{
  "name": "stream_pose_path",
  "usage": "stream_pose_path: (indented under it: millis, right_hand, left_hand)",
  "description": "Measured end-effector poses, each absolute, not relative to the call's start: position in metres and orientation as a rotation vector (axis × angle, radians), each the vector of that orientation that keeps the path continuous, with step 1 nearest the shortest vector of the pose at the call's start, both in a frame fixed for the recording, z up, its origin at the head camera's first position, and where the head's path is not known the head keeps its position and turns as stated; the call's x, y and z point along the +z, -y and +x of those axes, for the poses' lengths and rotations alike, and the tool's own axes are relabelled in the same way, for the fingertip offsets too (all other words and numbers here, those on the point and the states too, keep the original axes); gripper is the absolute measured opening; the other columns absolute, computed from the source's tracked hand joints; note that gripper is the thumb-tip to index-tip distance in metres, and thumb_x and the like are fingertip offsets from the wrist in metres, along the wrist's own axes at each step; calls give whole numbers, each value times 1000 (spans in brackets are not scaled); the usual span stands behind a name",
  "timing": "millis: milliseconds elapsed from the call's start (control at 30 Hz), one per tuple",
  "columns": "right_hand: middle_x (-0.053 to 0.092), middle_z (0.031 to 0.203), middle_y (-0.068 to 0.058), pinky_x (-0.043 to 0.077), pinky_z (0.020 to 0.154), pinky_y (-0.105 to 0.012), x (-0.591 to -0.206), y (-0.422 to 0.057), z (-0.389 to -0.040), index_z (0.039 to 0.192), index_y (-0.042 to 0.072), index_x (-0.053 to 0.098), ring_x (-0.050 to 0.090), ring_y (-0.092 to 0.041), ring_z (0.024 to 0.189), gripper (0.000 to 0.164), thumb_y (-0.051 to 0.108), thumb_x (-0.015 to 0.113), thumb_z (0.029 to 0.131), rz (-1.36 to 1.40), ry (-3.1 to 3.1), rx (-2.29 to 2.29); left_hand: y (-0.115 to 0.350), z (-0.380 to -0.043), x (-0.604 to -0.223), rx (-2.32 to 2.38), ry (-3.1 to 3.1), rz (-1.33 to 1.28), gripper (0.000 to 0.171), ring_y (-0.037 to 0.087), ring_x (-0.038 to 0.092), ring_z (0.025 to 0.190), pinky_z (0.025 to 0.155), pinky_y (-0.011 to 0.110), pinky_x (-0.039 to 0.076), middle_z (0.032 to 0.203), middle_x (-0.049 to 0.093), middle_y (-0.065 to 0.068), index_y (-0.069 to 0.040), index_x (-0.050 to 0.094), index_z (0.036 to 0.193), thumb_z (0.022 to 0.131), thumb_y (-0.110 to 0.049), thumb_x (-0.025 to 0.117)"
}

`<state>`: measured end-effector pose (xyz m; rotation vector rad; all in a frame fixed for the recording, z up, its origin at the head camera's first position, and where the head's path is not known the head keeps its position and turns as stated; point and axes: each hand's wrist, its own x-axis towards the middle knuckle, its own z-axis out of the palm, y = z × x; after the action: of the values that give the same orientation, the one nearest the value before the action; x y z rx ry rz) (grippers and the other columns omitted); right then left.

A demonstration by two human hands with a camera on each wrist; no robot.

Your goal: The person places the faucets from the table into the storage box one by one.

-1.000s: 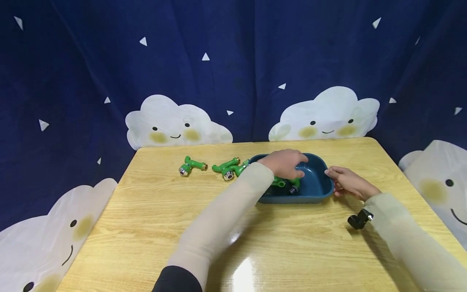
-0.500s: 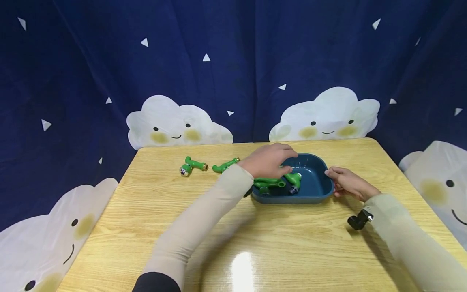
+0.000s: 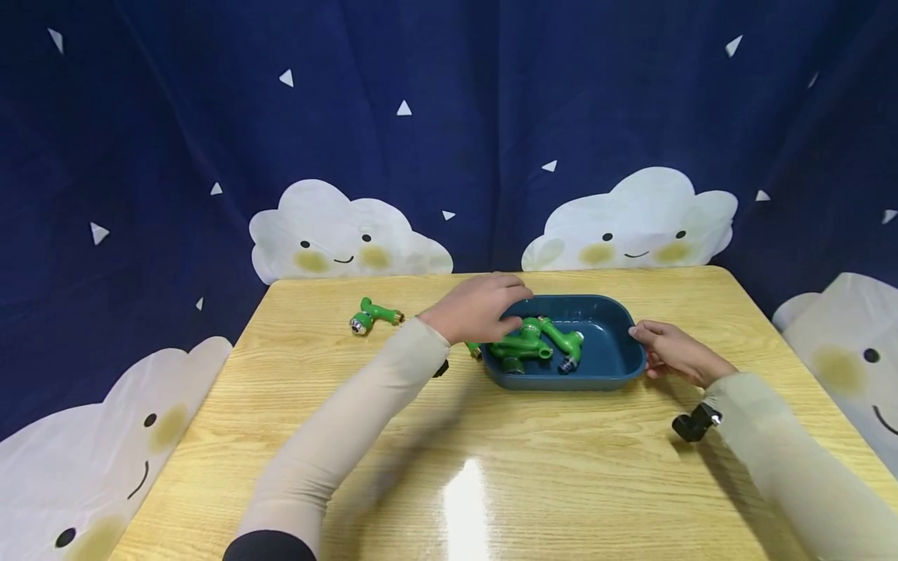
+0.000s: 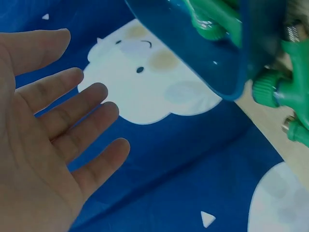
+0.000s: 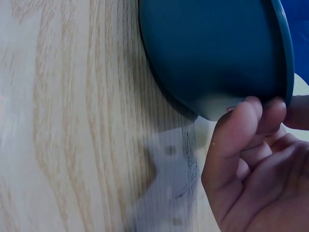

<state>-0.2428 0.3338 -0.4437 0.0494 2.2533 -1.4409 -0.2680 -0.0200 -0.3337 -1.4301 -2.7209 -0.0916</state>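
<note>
A dark blue plastic basin (image 3: 606, 343) stands on the table with several green taps (image 3: 563, 343) lying in its left half. My right hand (image 3: 677, 352) pinches the basin's right rim, thumb on top and fingers beneath, as the right wrist view shows. Over the basin's left end hovers my left hand (image 3: 480, 306), fingers spread and palm bare in the left wrist view. Outside the basin, partly behind this hand, green taps (image 4: 297, 77) lie on the table. Another green tap (image 3: 375, 315) with a chrome end rests farther left.
The light wooden table (image 3: 393, 452) ends at the back against a dark blue curtain (image 3: 449, 117) with white clouds. A small black device (image 3: 696, 422) is strapped at the right wrist.
My left hand has moved left from above the basin's middle to its left end, uncovering the taps inside. The right hand keeps its grip on the rim.
</note>
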Motion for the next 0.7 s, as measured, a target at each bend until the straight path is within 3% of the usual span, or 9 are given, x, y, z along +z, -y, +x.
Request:
stream_pose_path:
  millis: [700]
  right_hand:
    - [48,68,5,52,59,-24,-444,-333,-242,89,12,43,53,-9,60,32,36,34,108,69,-2252,-1439]
  left_hand:
    - [91,-278,-371,-171,2893,-1206,50,28,56,130,106,44,49,142,57,10,-9,55,141,96,-28,63]
